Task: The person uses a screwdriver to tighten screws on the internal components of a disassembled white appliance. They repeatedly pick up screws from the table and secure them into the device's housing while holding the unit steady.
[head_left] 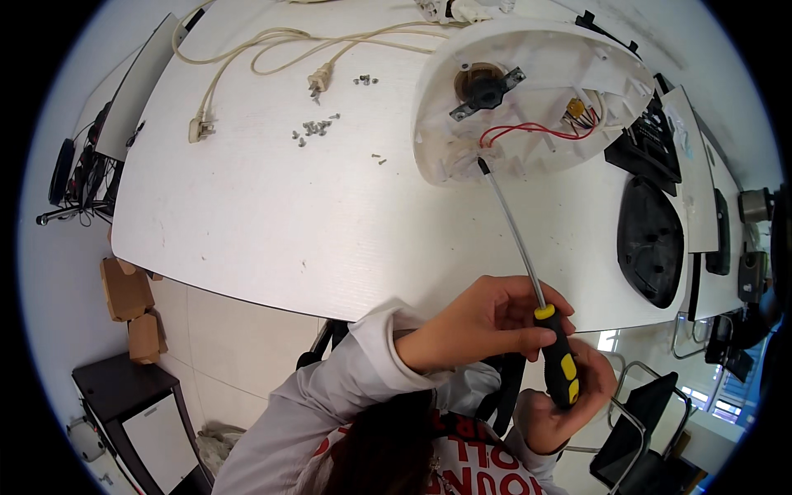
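Note:
My right hand [569,408] is wrapped around the black and yellow handle of a long screwdriver [528,268]. My left hand [487,318] pinches the metal shaft just above the handle. The screwdriver's tip rests at the near edge inside an open white oval appliance housing [536,49] lying on the white table [272,223]. Inside the housing I see red wires [528,129], a black bracket over a brown round part [483,89], and a small yellow component [575,107].
Several loose screws [313,128] lie in small groups on the table beside a cream power cord with plug [318,81]. A black oval cover [650,241] and a black panel [648,144] lie at the right. Cardboard boxes [128,297] and a dark cabinet [136,412] stand on the floor at the left.

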Available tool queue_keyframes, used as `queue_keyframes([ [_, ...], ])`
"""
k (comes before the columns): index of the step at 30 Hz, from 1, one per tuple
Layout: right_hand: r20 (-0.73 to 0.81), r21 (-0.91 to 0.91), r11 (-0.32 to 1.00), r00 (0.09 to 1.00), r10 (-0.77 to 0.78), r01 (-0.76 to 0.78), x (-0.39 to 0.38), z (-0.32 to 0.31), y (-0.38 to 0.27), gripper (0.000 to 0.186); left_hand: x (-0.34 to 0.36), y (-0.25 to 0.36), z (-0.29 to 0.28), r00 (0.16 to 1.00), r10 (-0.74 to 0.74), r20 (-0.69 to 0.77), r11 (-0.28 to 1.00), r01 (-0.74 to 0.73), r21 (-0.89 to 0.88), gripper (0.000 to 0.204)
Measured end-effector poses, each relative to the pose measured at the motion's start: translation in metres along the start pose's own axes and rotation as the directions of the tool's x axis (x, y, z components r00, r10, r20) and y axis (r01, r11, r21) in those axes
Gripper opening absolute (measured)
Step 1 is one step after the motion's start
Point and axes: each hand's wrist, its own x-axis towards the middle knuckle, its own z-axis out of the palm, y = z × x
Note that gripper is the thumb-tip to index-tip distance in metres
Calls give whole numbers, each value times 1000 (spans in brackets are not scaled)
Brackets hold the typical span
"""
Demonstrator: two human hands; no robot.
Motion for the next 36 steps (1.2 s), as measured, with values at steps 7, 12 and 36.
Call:
queue_keyframes([
  [7,-7,-11,994,994,-110,110,-7,0,6,64,7,-12,-2,991,133,0,991,-133,10,28],
  [12,22,-36,998,999,-48,49,-7,0,5,53,9,-20,-2,987,148,-71,984,-139,114,29],
  [36,-22,-86,993,997,79,-80,0,3,-3,46,10,37,-42,397,891,-222,304,-159,939,65],
])
